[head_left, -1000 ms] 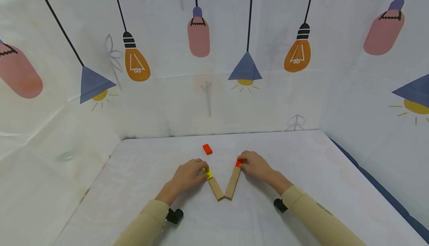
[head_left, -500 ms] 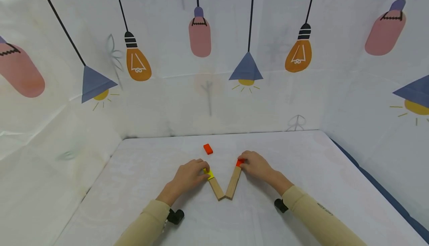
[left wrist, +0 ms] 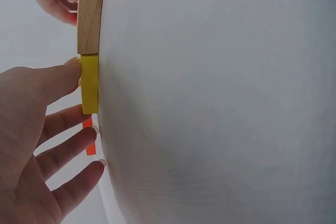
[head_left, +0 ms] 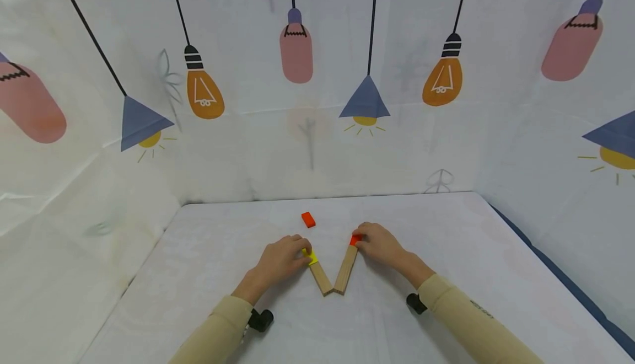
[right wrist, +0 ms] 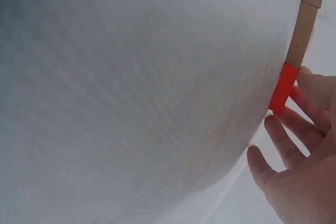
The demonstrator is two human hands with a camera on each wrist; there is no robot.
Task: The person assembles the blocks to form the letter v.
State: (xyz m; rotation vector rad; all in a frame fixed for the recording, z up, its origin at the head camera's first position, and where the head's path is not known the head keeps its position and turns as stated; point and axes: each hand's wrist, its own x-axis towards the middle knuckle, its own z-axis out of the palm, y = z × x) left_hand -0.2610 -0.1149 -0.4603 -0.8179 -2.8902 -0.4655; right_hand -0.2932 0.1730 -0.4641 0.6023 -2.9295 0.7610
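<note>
Two plain wooden blocks lie in a V on the white table, the left wooden block meeting the right wooden block at their near ends. At the far end of the left one sits a yellow block, pinched between thumb and fingers of my left hand. A red block continues the right one, end to end; my right hand pinches it the same way. The lower fingers of both hands spread loosely near the tabletop.
A second red block lies alone farther back, beyond the V's opening. The white table ends at a white backdrop printed with hanging lamps. Dark wrist cameras hang beneath both sleeves.
</note>
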